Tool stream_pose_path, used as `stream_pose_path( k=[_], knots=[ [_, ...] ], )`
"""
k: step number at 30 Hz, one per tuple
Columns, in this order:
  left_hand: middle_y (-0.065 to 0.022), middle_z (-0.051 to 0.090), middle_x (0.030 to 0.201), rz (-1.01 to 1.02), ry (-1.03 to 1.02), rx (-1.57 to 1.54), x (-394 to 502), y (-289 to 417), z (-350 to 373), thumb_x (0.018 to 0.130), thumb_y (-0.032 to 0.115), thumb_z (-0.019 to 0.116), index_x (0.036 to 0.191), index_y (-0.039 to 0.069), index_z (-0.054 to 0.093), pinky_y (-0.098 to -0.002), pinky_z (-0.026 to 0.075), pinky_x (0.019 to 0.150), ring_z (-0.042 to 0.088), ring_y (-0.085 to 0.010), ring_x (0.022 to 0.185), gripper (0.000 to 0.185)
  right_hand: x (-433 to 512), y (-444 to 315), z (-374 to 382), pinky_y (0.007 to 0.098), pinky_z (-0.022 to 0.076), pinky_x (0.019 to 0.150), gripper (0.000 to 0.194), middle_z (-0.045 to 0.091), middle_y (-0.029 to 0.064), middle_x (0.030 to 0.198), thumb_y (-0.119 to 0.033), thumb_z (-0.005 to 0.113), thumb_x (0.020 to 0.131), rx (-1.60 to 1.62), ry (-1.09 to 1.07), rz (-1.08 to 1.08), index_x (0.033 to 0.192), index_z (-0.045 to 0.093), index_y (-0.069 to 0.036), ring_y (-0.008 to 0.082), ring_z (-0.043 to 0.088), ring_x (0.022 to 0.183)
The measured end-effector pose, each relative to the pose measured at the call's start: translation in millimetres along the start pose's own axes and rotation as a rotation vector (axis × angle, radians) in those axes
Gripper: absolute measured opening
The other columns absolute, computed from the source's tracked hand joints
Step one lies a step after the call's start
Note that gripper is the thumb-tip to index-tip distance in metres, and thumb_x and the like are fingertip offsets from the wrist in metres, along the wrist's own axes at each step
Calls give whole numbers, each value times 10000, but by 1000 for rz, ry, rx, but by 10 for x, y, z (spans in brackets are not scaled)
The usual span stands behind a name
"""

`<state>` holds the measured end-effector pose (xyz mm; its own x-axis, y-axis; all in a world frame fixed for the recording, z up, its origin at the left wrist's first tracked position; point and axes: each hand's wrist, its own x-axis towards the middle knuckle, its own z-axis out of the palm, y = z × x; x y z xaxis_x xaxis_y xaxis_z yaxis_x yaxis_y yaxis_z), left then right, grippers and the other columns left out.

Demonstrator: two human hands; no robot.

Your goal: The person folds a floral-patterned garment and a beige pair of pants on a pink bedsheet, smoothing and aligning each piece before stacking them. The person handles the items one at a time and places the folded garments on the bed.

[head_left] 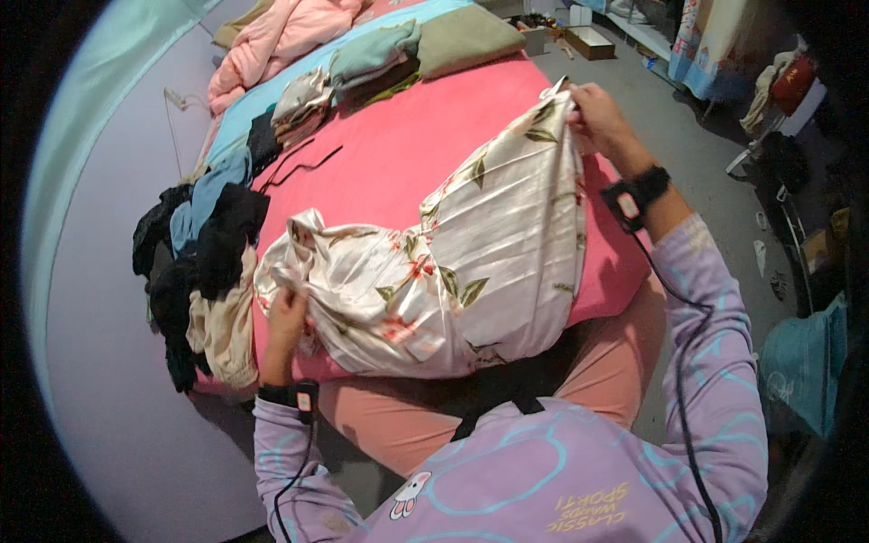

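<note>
A cream satin garment with a floral print (502, 224) stretches between my hands over the near part of a pink bed sheet (387, 163). My right hand (601, 122) grips its upper right corner, raised above the bed's right edge. At the left, my left hand (288, 315) is closed on the bunched end of the same cloth; some of its fingers are hidden by folds. The garment's lower edge hangs by the bed's front edge, over my lap. Both wrists wear black straps with small devices and cables.
Rumpled dark clothes (227, 237) and a beige garment (227, 326) heap along the bed's left edge. Further back lie a folded patterned stack (302, 102), a pale green folded cloth (377, 54), an olive pillow (468, 41) and a pink quilt (285, 41). A teal bag (804, 366) stands right.
</note>
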<state>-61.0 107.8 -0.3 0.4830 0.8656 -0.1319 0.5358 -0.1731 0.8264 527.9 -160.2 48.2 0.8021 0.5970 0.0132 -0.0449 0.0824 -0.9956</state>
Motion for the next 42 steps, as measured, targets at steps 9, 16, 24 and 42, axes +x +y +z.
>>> stream_pose_path(
  k=[9, 16, 24, 42],
  knots=[
    [-210, 442, 1452, 369, 310, 121, 995, 395, 138, 919, 163, 700, 1465, -8, 375, -363, 463, 1028, 468, -276, 1331, 657, 565, 392, -129, 317, 567, 538, 271, 692, 126, 963, -210, 545, 1033, -488, 162, -114, 1195, 549, 7, 200, 715, 704],
    [-200, 468, 1493, 604, 78, 250, -250, 281, 696, 851, 32, 717, 1429, 25, 482, -414, 423, 1107, 512, -309, 1342, 624, -1292, 382, -382, 404, 565, 872, 354, 700, 181, 1121, -170, 702, 892, -801, -203, -385, 1201, 625, -18, 304, 698, 984],
    [-210, 315, 1605, 630, -87, 350, -337, 373, 778, 785, 37, 768, 1269, 100, 617, -422, 435, 1099, 511, -342, 1328, 511, -2215, 594, 789, 570, 334, 1151, 508, 650, 101, 1278, -151, 791, 778, -848, -504, -830, 1263, 647, -104, 317, 547, 1313],
    [-176, 591, 1256, 667, 55, 218, -1522, -17, 905, 640, -48, 646, 908, 43, 607, -448, 441, 1032, 549, -374, 1205, 286, -3092, 779, 106, 577, 331, 1151, 385, 697, -5, 1197, -44, 730, 803, -812, -552, -796, 1157, 702, -195, 234, 608, 1243]
  ],
)
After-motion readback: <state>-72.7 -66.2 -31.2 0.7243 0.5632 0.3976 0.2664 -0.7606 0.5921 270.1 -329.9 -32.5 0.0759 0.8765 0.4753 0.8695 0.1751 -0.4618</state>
